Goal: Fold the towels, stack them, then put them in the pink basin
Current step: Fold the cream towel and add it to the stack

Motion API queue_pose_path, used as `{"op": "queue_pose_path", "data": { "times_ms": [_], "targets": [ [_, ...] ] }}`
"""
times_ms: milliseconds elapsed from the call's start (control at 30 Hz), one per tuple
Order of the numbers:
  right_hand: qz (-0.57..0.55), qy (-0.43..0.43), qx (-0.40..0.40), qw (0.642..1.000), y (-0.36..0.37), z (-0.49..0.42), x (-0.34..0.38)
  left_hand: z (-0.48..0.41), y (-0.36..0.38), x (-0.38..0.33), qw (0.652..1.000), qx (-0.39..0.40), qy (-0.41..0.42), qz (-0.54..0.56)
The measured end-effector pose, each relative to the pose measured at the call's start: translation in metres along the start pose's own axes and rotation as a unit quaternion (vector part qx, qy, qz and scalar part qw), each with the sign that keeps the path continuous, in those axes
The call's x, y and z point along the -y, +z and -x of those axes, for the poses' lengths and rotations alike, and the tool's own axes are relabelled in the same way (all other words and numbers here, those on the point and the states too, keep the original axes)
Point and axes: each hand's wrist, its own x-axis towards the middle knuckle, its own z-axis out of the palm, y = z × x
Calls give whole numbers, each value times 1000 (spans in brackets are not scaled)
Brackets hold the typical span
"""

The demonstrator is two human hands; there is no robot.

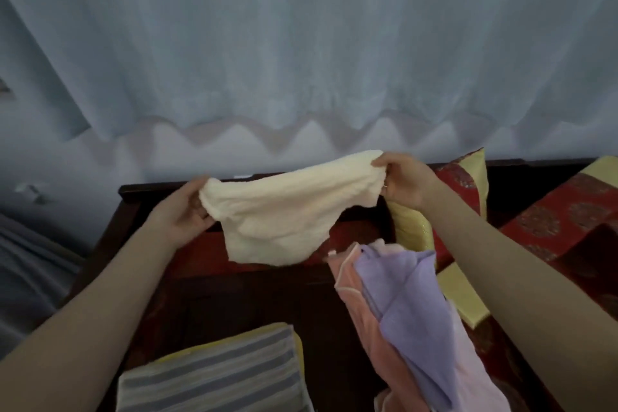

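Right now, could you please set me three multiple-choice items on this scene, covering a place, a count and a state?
1. Where does the purple towel lie?
A. on the floor
B. over the pink towel
C. in a basin
2. How many hands grip the cream towel?
A. two
B. one
C. none
3. The cream towel is:
A. folded flat on the table
B. rolled into a ball
C. hanging in the air

Answers: 1 B, purple overlaps pink at lower right; 2 A, the left hand and right hand each hold an upper end; 3 C, it sags between them.
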Motion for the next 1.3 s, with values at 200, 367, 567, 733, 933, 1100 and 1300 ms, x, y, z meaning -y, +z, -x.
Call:
{"op": "queue_pose_path", "data": {
  "times_ms": [200,367,567,733,933,1100,1300],
  "targets": [
    [106,190,38,975,44,7,-7,27,-11,-47,996,18,-1,-85],
    [324,267,75,905,63,20,-51,37,-25,-66,994,-16,39,-98],
    [302,230,63,923,74,47,-74,51,-35,-72,992,-5,31,-123],
    [265,168,100,944,83,48,-63,57,-33,-79,991,-5,35,-128],
    [-20,37,44,998,72,42,-54,67,-44,-97,987,-8,55,-152],
    [2,1,-35,999,74,38,-42,73,-52,-99,992,-10,48,-121],
    [-60,11,-40,997,90,35,-38,66,-51,-89,988,-19,41,-150]
  ]
}}
